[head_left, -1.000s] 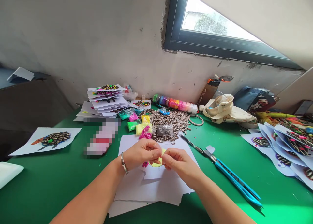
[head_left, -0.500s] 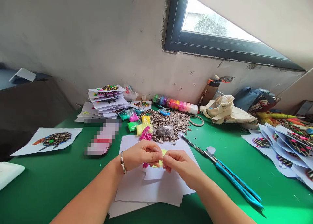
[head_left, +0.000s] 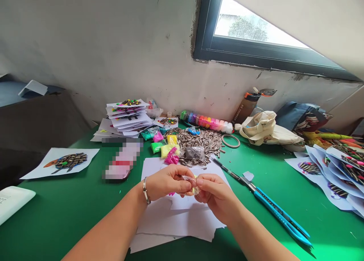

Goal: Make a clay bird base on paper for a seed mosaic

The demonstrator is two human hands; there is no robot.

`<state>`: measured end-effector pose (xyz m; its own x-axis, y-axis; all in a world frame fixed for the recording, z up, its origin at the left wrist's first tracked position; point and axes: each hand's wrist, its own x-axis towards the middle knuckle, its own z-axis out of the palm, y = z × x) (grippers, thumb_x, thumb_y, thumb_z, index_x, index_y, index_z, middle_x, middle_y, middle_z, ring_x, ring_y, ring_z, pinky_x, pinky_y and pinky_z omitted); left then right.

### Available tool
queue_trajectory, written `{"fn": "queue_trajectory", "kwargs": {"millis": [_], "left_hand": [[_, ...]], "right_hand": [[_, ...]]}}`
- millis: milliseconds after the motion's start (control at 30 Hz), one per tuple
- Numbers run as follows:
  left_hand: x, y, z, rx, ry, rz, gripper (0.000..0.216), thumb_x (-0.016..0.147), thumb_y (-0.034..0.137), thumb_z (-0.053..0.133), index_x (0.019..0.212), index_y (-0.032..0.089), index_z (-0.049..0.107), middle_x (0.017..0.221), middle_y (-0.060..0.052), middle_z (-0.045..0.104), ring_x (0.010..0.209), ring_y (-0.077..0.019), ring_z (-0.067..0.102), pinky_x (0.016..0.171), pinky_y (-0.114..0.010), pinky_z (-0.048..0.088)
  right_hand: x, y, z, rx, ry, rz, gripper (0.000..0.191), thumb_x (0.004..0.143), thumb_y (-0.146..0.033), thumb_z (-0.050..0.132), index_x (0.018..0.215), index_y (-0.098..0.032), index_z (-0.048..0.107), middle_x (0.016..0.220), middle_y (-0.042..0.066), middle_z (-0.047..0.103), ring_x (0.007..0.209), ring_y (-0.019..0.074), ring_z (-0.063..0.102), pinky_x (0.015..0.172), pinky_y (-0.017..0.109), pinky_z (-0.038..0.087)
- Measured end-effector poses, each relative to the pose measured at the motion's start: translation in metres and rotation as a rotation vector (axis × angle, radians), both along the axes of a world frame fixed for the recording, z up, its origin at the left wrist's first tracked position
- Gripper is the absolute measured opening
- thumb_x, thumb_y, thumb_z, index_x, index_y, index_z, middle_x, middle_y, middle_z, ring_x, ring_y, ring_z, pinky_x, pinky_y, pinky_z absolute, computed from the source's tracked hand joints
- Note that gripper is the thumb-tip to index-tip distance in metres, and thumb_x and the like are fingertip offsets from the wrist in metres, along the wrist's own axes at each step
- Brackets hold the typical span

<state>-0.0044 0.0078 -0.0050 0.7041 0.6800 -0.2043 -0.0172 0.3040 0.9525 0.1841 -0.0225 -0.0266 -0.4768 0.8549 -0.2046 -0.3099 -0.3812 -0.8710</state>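
Note:
A small clear plastic bag (head_left: 195, 189) is pinched between both hands above white paper sheets (head_left: 176, 223). My left hand (head_left: 172, 183), with a silver bracelet at the wrist, grips it between thumb and fingers. From the other side my right hand (head_left: 217, 192) pinches the bag too. Something pale yellow shows behind the fingers, mostly hidden, and a bit of pink lies under the left hand. Just beyond are packets of modelling clay: pink (head_left: 172, 156), yellow (head_left: 167, 151) and dark grey (head_left: 195, 153). A heap of striped sunflower seeds (head_left: 209, 139) spreads behind them.
A blue utility knife (head_left: 280, 213) and a black pen (head_left: 227, 170) lie right of the paper. Seed pictures (head_left: 71, 160) sit at left, with stacks (head_left: 129, 120) behind and more at right (head_left: 338, 173). Tape roll (head_left: 231, 141), bottle (head_left: 247, 107) and cloth bag (head_left: 260, 128) stand near the wall.
The clear bag now shows spread between my fingertips, where before only a thin edge was visible. Both hands stay close together over the paper. The view has shifted slightly.

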Motion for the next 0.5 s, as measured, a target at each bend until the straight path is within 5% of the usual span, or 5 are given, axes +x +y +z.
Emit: {"fn": "queue_trajectory", "kwargs": {"millis": [233, 500], "left_hand": [[0.0010, -0.0006, -0.0021, -0.021, -0.026, 0.026, 0.032, 0.071, 0.034, 0.077, 0.091, 0.013, 0.064, 0.063, 0.002, 0.058, 0.060, -0.0099, 0.050, 0.057, -0.024, 0.035], [0.0056, 0.0020, -0.0039, -0.029, 0.135, 0.180, 0.032, 0.068, 0.039, 0.079, 0.079, 0.015, 0.062, 0.059, 0.003, 0.057, 0.056, -0.0106, 0.053, 0.053, -0.023, 0.037]], "right_hand": [[-0.0001, 0.0020, -0.0010, -0.005, 0.011, -0.090, 0.030, 0.076, -0.028, 0.065, 0.053, -0.017, 0.049, 0.049, -0.004, 0.041, 0.051, 0.0089, 0.030, 0.055, 0.028, 0.022], [0.0037, 0.0055, -0.0014, 0.272, -0.408, -0.303, 0.030, 0.075, -0.031, 0.057, 0.051, -0.019, 0.045, 0.053, -0.004, 0.038, 0.058, 0.0113, 0.032, 0.056, 0.028, 0.024]]}}
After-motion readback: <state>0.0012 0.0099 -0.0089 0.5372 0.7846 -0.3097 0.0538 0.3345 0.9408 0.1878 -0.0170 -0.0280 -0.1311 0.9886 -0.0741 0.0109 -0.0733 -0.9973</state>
